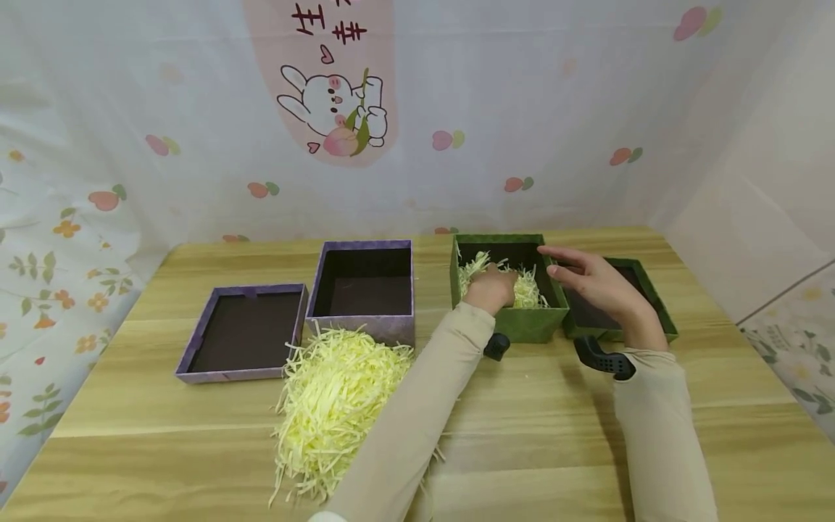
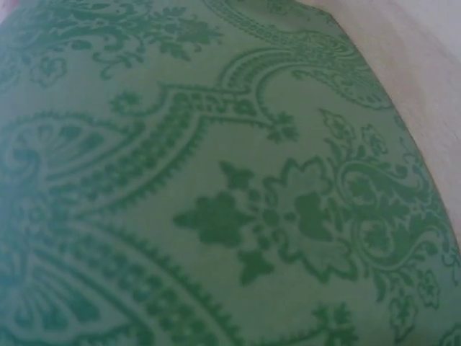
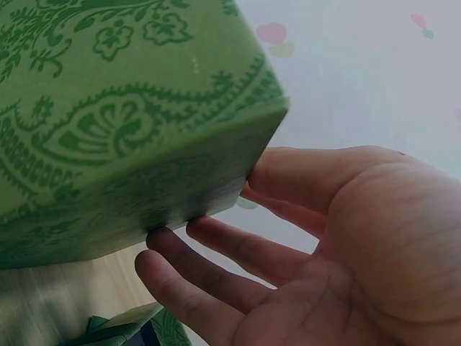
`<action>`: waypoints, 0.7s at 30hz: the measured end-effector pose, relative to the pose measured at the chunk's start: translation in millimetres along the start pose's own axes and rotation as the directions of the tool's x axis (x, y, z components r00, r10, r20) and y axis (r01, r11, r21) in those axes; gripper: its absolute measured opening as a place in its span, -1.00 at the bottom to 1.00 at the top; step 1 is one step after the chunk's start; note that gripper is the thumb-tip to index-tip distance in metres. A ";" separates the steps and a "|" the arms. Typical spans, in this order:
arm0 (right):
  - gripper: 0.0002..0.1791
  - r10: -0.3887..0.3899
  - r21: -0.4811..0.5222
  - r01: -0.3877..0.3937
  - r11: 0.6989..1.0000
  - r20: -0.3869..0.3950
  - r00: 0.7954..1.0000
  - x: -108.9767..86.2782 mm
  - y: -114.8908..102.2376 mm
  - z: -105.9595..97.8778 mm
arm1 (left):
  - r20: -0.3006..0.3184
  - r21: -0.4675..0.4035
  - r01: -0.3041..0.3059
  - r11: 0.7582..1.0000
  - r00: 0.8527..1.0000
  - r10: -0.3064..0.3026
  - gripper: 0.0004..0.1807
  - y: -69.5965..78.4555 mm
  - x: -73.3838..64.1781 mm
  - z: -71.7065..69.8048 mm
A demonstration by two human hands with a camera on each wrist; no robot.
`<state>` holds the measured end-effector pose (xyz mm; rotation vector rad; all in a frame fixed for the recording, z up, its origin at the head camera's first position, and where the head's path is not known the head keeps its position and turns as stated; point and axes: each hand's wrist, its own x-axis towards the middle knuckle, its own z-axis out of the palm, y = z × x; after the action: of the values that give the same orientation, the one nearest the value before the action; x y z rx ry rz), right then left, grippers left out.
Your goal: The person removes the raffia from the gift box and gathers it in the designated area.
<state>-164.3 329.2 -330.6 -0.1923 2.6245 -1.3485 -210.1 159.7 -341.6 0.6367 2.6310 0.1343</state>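
My left hand (image 1: 491,287) reaches down into the green patterned box (image 1: 522,328) and touches the pale yellow shredded paper (image 1: 530,291) inside. Its fingertips are hidden among the strands. The left wrist view is filled by the box's patterned green outer wall (image 2: 302,209). At the box's right side is my right hand (image 1: 596,286), its fingers extended. In the right wrist view, the right fingers (image 3: 209,288) spread along the green box's side (image 3: 130,130), with fingertips right at the wall.
Right of the box lies a green lid (image 1: 659,297), partly behind my right hand. On the left stand a purple box (image 1: 365,321) and its purple lid (image 1: 241,375). A large loose heap of shredded paper (image 1: 339,406) covers the table (image 1: 535,449) beside my left sleeve.
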 end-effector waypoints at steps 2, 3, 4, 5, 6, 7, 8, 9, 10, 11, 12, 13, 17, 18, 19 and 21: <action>-0.44 -0.006 0.006 0.006 1.000 -0.001 1.000 0.5 0.5 -0.9 | -0.005 0.005 0.000 1.000 1.000 0.000 -0.46 0.3 0.1 -0.8; -0.44 -0.008 0.010 0.008 1.000 0.000 1.000 0.7 0.9 -1.2 | -0.004 0.001 -0.001 1.000 1.000 0.001 -0.47 0.3 0.0 -0.9; -0.44 -0.011 0.013 0.011 1.000 0.001 1.000 0.7 1.4 -1.5 | -0.006 0.003 -0.002 1.000 1.000 0.002 -0.48 0.3 -0.1 -0.8; -0.44 -0.013 0.015 0.013 1.000 0.001 1.000 0.7 1.7 -1.7 | -0.010 0.004 -0.003 1.000 1.000 0.003 -0.48 0.4 -0.3 -0.8; -0.43 -0.014 0.017 0.014 1.000 0.003 1.000 0.6 1.9 -1.8 | -0.012 0.006 -0.006 1.000 1.000 0.006 -0.48 0.4 -0.8 -0.7; -0.43 -0.015 0.020 0.015 1.000 0.004 1.000 0.5 2.1 -1.8 | -0.018 0.017 -0.012 1.000 1.000 0.012 -0.49 0.2 -1.2 -0.7; -0.43 -0.016 0.023 0.016 1.000 0.007 1.000 0.4 2.3 -1.7 | -0.023 0.024 -0.017 1.000 1.000 0.018 -0.50 -0.1 -1.5 -0.5; -0.42 -0.016 0.025 0.015 1.000 0.008 1.000 0.2 2.4 -1.6 | -0.023 0.026 -0.019 0.999 1.000 0.020 -0.50 -0.4 -1.9 -0.3; -0.42 -0.015 0.027 0.015 1.000 0.009 1.000 0.1 2.4 -1.4 | -0.023 0.026 -0.022 0.999 0.999 0.022 -0.50 -0.7 -2.1 -0.1; -0.42 -0.014 0.029 0.014 0.999 0.011 1.000 -0.1 2.3 -1.2 | -0.021 0.026 -0.021 0.999 1.000 0.022 -0.50 -0.9 -2.2 0.0; -0.41 -0.014 0.031 0.014 0.999 0.012 1.000 -0.1 2.2 -1.0 | -0.020 0.029 -0.022 0.999 1.000 0.023 -0.50 -1.1 -2.1 0.1; -0.41 -0.015 0.031 0.015 0.999 0.013 1.000 -0.2 2.1 -0.9 | -0.018 0.033 -0.022 0.999 1.000 0.022 -0.51 -1.0 -2.0 0.2; -0.40 -0.016 0.029 0.015 0.999 0.013 1.000 -0.2 2.0 -0.6 | -0.017 0.043 -0.032 0.999 0.999 0.032 -0.56 -0.7 -1.3 0.7; -0.40 -0.016 0.033 0.015 0.999 0.014 1.000 -0.2 2.2 -0.3 | -0.019 0.044 -0.039 0.998 0.999 0.040 -0.58 -0.8 -1.3 1.0; -0.40 -0.016 0.036 0.016 0.999 0.014 1.000 -0.2 1.9 -0.4 | -0.022 0.044 -0.046 0.998 0.999 0.047 -0.61 -0.7 -1.6 0.8; -0.40 -0.017 0.046 0.016 0.999 0.016 1.000 0.0 1.6 -0.5 | -0.027 0.034 -0.052 0.998 0.998 0.053 -0.66 -0.9 -2.6 0.3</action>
<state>-164.5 330.5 -331.6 -0.2181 2.5816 -1.4056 -208.2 157.7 -341.0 0.7204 2.6490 0.1160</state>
